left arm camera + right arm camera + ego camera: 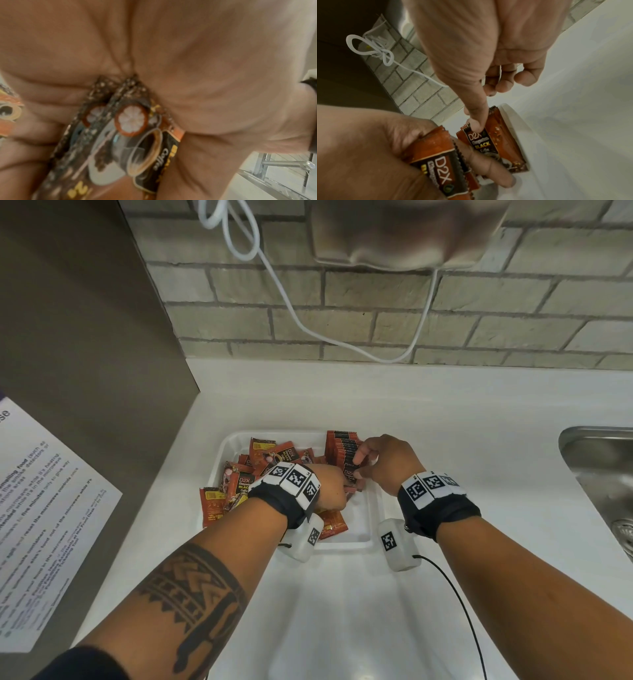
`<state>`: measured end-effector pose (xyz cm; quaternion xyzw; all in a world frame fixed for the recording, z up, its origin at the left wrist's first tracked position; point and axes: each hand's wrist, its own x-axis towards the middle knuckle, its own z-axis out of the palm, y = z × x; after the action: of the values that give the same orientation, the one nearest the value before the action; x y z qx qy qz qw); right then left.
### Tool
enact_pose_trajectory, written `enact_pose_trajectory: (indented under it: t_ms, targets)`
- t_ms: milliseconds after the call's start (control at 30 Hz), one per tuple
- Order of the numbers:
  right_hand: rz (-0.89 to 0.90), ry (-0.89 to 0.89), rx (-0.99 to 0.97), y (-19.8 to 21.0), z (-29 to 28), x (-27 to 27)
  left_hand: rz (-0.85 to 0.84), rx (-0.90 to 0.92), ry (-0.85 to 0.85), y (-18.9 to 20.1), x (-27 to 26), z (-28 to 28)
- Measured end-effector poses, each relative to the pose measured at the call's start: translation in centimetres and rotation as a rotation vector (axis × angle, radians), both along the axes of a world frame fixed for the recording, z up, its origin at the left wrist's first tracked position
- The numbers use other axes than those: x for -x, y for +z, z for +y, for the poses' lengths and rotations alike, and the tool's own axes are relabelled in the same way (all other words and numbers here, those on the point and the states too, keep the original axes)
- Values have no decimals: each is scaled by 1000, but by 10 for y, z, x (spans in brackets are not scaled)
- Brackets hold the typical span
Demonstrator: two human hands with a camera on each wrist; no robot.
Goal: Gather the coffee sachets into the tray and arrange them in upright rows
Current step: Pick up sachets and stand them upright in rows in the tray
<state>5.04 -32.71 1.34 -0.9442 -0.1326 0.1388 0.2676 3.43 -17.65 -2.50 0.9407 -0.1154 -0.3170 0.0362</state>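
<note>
A white tray [284, 434] sits on the white counter. An upright row of orange-and-black coffee sachets [344, 448] stands along its right side. Loose sachets [260, 460] lie jumbled in its left half, and one [212, 505] overhangs the left rim. My left hand [337, 489] is low in the tray's middle, just in front of the row, gripping a small bunch of sachets [130, 142]. My right hand [363, 463] is at the row's near end. Its thumb [476, 121] presses the top of the front sachet [488, 142], and its other fingers curl, holding nothing.
A steel sink [599, 460] is set into the counter at the right. A white cable [342, 337] hangs down the brick wall behind. A dark panel with a printed notice [41, 508] bounds the left. A black wire [459, 587] trails from my right wrist.
</note>
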Motion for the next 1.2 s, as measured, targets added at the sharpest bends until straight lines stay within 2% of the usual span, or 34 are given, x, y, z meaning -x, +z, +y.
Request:
enact_pose_trajectory:
  t_ms: [167,467,633,800,1000,1200]
  targets:
    - [-14,-2,1,-1,1,0,20,-16,15,2,3,-2]
    - [-46,-7,-48,2,-3,3,8,52,33,7,4,5]
    - [-22,7,-7,2,-2,5,35,96,51,15,7,8]
    - [-57,-22,-75,5,-2,8,38,119,86,23,9,2]
    - [2,3,13,4,-4,6,53,143,143,25,9,-2]
    - [52,-8,51,0,1,-2,68,92,181,25,10,-6]
